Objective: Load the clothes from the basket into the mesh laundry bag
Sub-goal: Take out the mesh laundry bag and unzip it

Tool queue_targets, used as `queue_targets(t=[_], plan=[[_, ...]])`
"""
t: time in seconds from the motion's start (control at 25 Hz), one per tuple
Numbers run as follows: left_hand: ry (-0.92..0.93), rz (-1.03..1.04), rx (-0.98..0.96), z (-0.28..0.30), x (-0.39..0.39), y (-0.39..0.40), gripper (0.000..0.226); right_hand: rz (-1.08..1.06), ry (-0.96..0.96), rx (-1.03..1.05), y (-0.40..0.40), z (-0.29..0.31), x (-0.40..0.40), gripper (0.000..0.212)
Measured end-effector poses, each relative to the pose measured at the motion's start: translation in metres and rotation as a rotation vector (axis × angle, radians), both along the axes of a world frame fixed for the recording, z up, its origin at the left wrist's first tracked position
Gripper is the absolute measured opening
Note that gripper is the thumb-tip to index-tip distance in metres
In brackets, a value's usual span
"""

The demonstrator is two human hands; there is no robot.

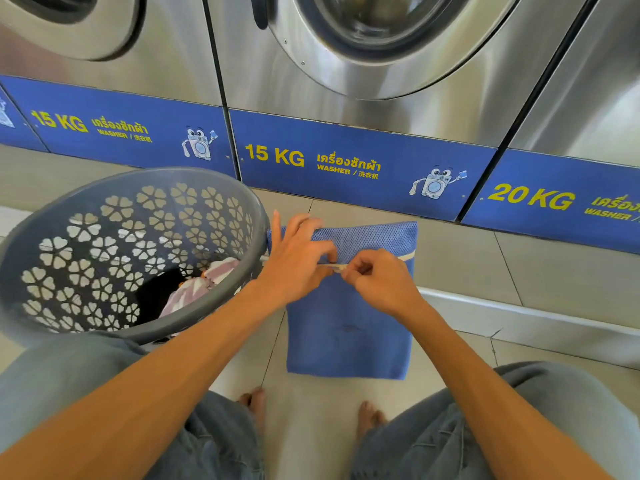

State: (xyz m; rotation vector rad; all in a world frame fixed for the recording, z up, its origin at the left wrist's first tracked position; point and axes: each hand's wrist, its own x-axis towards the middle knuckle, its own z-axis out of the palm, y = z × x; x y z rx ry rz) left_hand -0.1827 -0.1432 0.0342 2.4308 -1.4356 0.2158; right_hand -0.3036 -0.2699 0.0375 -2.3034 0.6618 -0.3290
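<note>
A blue mesh laundry bag (349, 334) lies flat on the tiled floor between my knees and the washers. A white zipper band runs across its upper part. My left hand (298, 258) presses on the bag beside the zipper, thumb and fingers pinching the band. My right hand (375, 277) pinches the zipper pull just to the right of it. To the left stands a grey plastic basket (194, 313) with flower-shaped holes. Inside it lie a pink-and-white garment (204, 282) and a black garment (156, 296).
A row of steel washers (398, 81) with blue kick panels stands straight ahead. A low step edge (519, 313) runs along the floor on the right. My bare feet (256, 403) and denim-clad knees fill the bottom of the view.
</note>
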Motion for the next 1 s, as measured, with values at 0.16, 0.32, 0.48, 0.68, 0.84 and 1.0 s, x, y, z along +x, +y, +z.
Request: queue_targets(t=[0.16, 0.32, 0.48, 0.68, 0.84, 1.0], plan=[[-0.065, -0.024, 0.01, 0.0, 0.006, -0.001, 0.016, -0.012, 0.025, 0.01, -0.001, 0.003, 0.0, 0.014], [-0.075, -0.03, -0.029, 0.006, 0.02, 0.005, 0.013, -0.065, 0.175, -0.168, -0.023, 0.011, -0.007, 0.017], [-0.01, 0.052, -0.105, 0.019, 0.034, 0.012, 0.011, -0.322, 0.493, -0.269, -0.056, 0.019, -0.026, 0.023], [0.102, 0.003, -0.104, 0.022, 0.032, 0.009, 0.009, -0.337, 0.654, -0.213, -0.067, 0.018, -0.037, 0.035], [0.132, -0.133, -0.067, 0.011, 0.016, 0.005, 0.006, -0.295, 0.358, -0.182, -0.067, 0.022, -0.039, 0.039], [0.048, -0.274, -0.031, -0.001, 0.004, 0.0, 0.005, -0.042, 0.216, -0.184, -0.048, 0.031, -0.029, 0.069]])
